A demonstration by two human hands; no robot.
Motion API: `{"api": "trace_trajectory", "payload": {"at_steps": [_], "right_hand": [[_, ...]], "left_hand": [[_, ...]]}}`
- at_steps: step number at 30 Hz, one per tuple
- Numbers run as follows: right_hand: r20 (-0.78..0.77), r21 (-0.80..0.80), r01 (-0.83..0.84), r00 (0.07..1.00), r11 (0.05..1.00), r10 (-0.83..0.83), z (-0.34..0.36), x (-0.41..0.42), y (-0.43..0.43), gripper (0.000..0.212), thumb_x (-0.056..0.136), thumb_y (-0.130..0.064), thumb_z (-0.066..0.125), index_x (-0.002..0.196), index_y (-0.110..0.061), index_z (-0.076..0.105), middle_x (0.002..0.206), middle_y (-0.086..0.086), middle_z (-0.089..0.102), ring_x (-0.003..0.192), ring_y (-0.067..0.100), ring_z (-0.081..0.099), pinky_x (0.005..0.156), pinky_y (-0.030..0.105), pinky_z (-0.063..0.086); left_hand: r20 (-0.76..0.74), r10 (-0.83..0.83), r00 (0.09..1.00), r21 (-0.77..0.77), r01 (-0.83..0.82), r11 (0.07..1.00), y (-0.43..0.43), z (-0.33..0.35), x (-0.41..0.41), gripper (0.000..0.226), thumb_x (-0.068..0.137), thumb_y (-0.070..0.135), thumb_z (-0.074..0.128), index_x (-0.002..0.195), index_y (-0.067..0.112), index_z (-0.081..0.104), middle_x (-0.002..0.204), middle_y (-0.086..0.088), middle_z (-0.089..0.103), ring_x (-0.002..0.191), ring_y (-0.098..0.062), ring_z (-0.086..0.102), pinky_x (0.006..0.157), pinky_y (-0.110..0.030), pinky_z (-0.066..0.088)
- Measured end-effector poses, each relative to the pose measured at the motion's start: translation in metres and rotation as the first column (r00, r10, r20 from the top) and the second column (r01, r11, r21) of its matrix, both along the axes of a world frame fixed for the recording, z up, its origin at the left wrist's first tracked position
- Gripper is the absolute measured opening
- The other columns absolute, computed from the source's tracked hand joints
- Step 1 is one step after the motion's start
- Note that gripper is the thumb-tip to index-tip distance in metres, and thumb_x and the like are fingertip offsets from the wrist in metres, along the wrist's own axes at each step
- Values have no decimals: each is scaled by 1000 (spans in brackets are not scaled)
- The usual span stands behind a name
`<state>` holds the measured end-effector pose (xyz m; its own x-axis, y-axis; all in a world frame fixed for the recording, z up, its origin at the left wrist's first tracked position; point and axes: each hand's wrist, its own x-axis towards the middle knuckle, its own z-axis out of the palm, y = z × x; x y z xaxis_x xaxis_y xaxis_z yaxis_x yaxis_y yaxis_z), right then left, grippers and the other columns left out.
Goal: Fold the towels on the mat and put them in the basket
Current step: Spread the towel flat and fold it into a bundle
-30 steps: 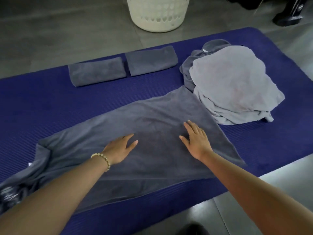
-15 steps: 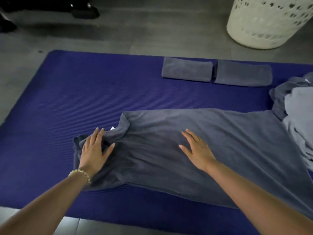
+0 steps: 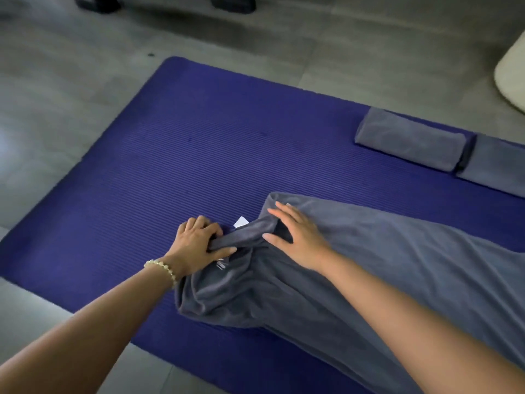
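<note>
Grey towel (image 3: 369, 265) is lying on the blue mat (image 3: 199, 155), long axis running from its bunched left end toward the near right. Left hand (image 3: 196, 245) is gripping that bunched end, fingers curled round a fold, nearer the corner; right hand (image 3: 295, 240) is pressing flat just right of it, fingers straight and apart. Folded towels (image 3: 409, 140) are sitting far right, near the basket (image 3: 511, 78).

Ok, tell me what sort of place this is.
Probably an indoor room, perhaps a home or laundry area: a grey tiled floor, a ribbed blue mat laid on it, a grey towel spread there, and a pale basket at the edge.
</note>
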<state>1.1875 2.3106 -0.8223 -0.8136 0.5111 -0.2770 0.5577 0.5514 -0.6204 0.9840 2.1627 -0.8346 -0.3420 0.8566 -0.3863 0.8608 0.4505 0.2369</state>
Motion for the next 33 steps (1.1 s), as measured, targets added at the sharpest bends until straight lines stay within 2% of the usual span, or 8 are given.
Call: {"api": "trace_trajectory", "payload": {"at_steps": [3, 6, 9, 13, 19, 22, 30, 33], "right_hand": [[54, -26, -109, 992, 994, 110, 1, -31, 2, 65, 91, -57, 48, 147, -28, 32, 155, -9, 28, 146, 11, 10, 118, 33, 9], [120, -151, -78, 988, 986, 96, 4, -53, 7, 61, 83, -63, 57, 131, -26, 53, 108, -9, 61, 110, 12, 51, 104, 32, 36], [92, -469, 2, 995, 883, 46, 12, -73, 11, 38, 77, -54, 71, 89, -18, 67, 71, -15, 61, 69, 1, 56, 68, 19, 44], [-49, -611, 95, 986, 786, -157, 26, -103, 25, 14, 81, -33, 75, 80, -20, 71, 66, -14, 69, 61, -5, 62, 62, 15, 46], [-174, -262, 341, 903, 903, -392, 22, -140, 60, 38, 83, -42, 69, 112, -17, 65, 115, 3, 60, 105, 18, 58, 85, 30, 46], [-81, -165, 330, 934, 929, -347, 6, -137, 64, 57, 85, -37, 69, 134, -16, 49, 139, 6, 40, 129, 20, 41, 103, 28, 35], [147, -66, 370, 922, 927, -358, -32, -107, 68, 77, 80, -55, 66, 141, -16, 38, 146, 7, 39, 137, 27, 31, 111, 45, 31], [110, 11, 351, 930, 936, -350, -30, -122, 66, 86, 80, -58, 65, 147, -17, 29, 150, 6, 29, 139, 26, 28, 112, 44, 27]], "left_hand": [[124, -13, 992, 50, 6, 999, 2, 4, -15, 56, 56, 85, 33, 72, 32, 38, 67, 16, 46, 70, -4, 45, 87, -27, 31], [382, 73, 921, 111, -124, 986, 11, 15, -22, 44, 67, 65, 70, 73, 29, 46, 65, 10, 54, 57, -4, 49, 63, -18, 39], [692, 254, 676, 129, -462, 878, 20, 26, -31, 27, 76, 34, 78, 92, 20, 62, 77, 0, 70, 65, -7, 65, 57, -16, 50], [900, 333, 280, -3, -762, 648, 19, 26, -54, 58, 73, 53, 67, 121, 21, 58, 109, -5, 70, 95, -15, 68, 78, -26, 54], [622, 579, 527, -112, -672, 732, -6, -14, -48, 69, 73, 78, 54, 111, 21, 58, 109, 6, 66, 99, -12, 62, 93, -30, 49], [619, 665, 418, -152, -767, 624, -16, -16, -43, 44, 86, 55, 58, 108, 17, 58, 106, 2, 64, 94, -14, 61, 81, -26, 46], [644, 532, 549, -169, -576, 799, -17, -6, -40, 36, 91, 51, 52, 78, 22, 67, 85, 4, 70, 86, -15, 67, 69, -18, 49], [487, 447, 750, -132, -443, 887, -20, -13, -42, 41, 81, 62, 59, 79, 22, 59, 83, 5, 62, 79, -15, 60, 68, -25, 48]]}}
